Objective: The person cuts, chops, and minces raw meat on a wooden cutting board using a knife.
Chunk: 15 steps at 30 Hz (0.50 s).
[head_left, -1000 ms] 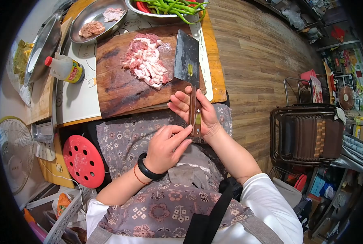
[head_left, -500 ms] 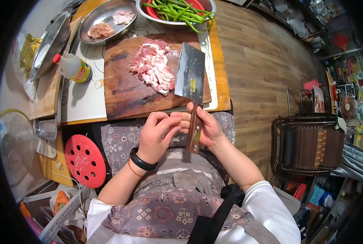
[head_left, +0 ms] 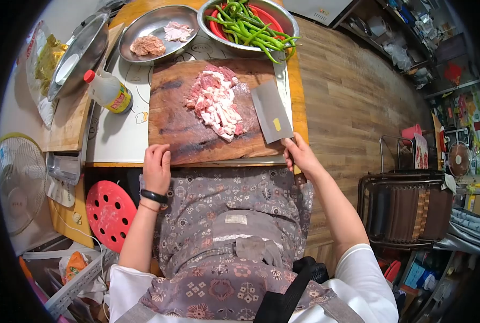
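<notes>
In my right hand (head_left: 303, 156) is a cleaver (head_left: 270, 110), its handle mostly hidden in my closed fingers. The broad blade lies nearly flat over the right side of the wooden cutting board (head_left: 167, 113). My left hand (head_left: 157, 166) is at the board's near left corner, its fingers bent and together on the edge. A heap of cut raw meat (head_left: 218, 105), pink and white, sits on the board to the left of the blade.
Behind the board stand a metal dish (head_left: 124, 46) with meat pieces and a bowl of green peppers (head_left: 245, 27). A red-capped bottle (head_left: 111, 94) is at the left. A red stool (head_left: 110, 215) stands below; folded chairs (head_left: 407, 207) are at the right.
My right hand has moved forward and right, bringing the cleaver from upright before me down to the board's right side. My left hand has moved left to the board's near corner.
</notes>
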{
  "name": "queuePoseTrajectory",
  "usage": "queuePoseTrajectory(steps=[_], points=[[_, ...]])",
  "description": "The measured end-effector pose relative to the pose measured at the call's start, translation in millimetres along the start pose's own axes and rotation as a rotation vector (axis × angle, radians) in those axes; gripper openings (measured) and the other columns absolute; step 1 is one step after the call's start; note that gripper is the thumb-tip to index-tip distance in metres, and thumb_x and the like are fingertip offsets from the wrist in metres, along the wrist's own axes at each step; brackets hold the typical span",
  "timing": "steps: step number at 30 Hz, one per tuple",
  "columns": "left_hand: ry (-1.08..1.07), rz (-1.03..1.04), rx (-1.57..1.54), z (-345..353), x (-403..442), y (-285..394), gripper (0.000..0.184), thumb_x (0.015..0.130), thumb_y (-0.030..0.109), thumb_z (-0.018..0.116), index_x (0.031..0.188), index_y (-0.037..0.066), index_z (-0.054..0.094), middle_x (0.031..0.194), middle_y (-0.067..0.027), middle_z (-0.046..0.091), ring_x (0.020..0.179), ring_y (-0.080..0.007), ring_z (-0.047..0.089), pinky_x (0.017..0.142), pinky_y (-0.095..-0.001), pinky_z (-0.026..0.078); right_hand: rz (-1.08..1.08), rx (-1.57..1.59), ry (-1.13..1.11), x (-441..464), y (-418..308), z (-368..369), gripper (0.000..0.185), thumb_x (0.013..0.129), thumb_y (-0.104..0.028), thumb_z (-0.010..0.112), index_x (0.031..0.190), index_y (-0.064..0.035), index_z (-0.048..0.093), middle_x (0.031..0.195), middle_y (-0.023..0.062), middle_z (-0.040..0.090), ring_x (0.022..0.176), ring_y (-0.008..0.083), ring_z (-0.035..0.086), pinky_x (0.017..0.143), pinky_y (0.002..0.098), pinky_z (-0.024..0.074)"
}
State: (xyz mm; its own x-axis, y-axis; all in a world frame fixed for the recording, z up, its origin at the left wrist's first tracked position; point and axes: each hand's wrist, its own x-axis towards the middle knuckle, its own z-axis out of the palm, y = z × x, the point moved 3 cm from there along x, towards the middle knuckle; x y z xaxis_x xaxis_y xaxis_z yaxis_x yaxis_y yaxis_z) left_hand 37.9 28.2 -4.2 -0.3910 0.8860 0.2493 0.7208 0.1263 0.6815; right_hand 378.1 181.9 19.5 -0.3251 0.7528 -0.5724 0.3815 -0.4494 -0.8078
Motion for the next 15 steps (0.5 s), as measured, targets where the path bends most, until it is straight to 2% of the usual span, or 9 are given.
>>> queuePoseTrajectory(steps=[2,5,10,15], points=[[0.048,0.095,0.157,4,11,-23,0.026,0.091,0.02,0.052,0.109,0.003,0.057,0.107,-0.0161,0.051,0.101,-0.033,0.05,0.088,-0.0397,0.041,-0.005,0.033,-0.005,15,-6,-4,0.021,0.097,-0.031,0.044,0.106,-0.0113,0.045,0.068,-0.0004,0.047,0.049,0.0072,0.046,0.042,0.022,0.0403],[0.065,0.113,0.236,14,25,-45,0.029,0.088,0.018,0.054,0.114,0.004,0.054,0.107,-0.016,0.05,0.102,-0.0335,0.048,0.09,-0.0412,0.039,0.015,-0.012,-0.049,45,-13,-9,0.024,0.097,-0.03,0.044,0.112,-0.0103,0.044,0.067,-0.0003,0.047,0.048,0.0073,0.046,0.04,0.023,0.0403],[0.094,0.102,0.247,18,28,-45,0.029,0.086,0.014,0.055,0.113,0.005,0.055,0.105,-0.0148,0.05,0.099,-0.0319,0.047,0.089,-0.0407,0.038,0.002,-0.071,-0.092,85,-35,-20,0.024,0.097,-0.031,0.045,0.109,-0.0103,0.046,0.064,-0.0011,0.046,0.045,0.0068,0.044,0.038,0.0233,0.0396],[0.053,0.081,0.225,16,30,-41,0.026,0.085,0.011,0.054,0.111,0.005,0.057,0.106,-0.0143,0.05,0.098,-0.0315,0.046,0.089,-0.0408,0.038,0.046,-0.05,-0.233,109,-47,-14,0.025,0.097,-0.031,0.046,0.111,-0.0105,0.047,0.063,-0.0016,0.046,0.044,0.0068,0.043,0.039,0.0227,0.0384]])
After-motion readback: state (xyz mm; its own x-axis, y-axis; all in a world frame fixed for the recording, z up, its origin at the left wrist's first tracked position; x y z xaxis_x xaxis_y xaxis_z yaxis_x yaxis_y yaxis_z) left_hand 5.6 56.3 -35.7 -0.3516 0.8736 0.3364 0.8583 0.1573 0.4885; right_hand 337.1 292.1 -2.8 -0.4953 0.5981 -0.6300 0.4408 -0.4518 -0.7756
